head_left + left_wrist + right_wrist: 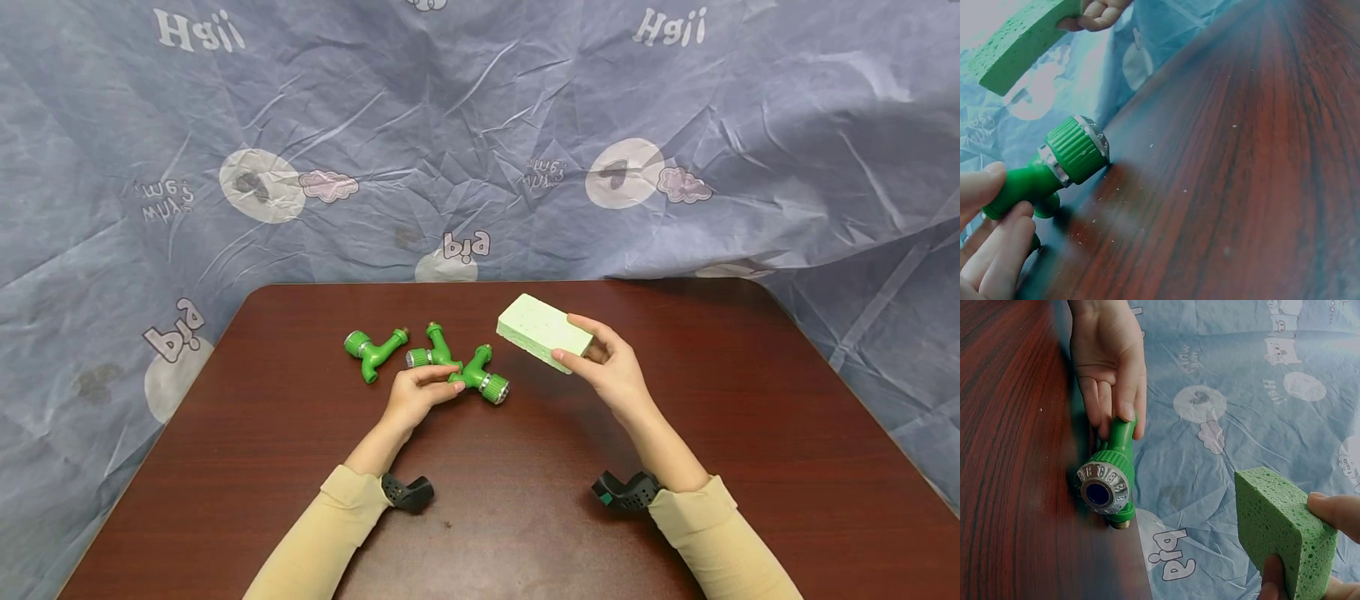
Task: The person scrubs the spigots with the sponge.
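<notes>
My left hand pinches the spout end of a green faucet between thumb and fingers, just over the table. The faucet's ribbed knob with its silver ring points right, and its threaded end shows in the right wrist view. To the right, my right hand grips one end of a light green sponge, a porous rectangular block held tilted above the table. A second green faucet lies right behind my left fingers, partly covered by them. Further left rests a third green faucet.
The dark red-brown wooden table has its far edge against a wrinkled blue-grey printed cloth. A dark wrist-worn device sits on the left wrist, another device on the right.
</notes>
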### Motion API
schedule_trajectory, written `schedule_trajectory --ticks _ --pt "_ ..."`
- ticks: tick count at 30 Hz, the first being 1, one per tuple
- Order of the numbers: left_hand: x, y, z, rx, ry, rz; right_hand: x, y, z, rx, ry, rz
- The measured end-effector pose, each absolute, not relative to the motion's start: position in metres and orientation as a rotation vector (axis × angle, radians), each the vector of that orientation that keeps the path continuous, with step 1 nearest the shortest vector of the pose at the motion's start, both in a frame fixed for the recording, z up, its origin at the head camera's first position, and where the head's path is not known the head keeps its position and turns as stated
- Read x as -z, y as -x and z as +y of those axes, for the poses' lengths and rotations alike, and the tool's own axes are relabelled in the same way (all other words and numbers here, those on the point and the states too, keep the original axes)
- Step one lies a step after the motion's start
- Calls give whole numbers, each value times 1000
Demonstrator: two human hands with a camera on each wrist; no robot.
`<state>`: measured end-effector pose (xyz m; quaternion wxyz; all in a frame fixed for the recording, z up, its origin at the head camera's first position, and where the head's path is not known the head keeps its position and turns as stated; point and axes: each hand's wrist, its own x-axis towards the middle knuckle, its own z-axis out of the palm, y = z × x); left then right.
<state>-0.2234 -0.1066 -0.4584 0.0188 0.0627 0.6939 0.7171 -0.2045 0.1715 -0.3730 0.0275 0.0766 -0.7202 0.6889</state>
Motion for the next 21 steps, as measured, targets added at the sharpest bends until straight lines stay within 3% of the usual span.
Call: schedule_trajectory --ticks 14,21 --pt "438 220 -106 -2398 -294 1905 374 203 170 -2148 -247 -2239" --pt "425 216 -105 -2448 -375 1815 375 202 167 -2128 -383 -2213"
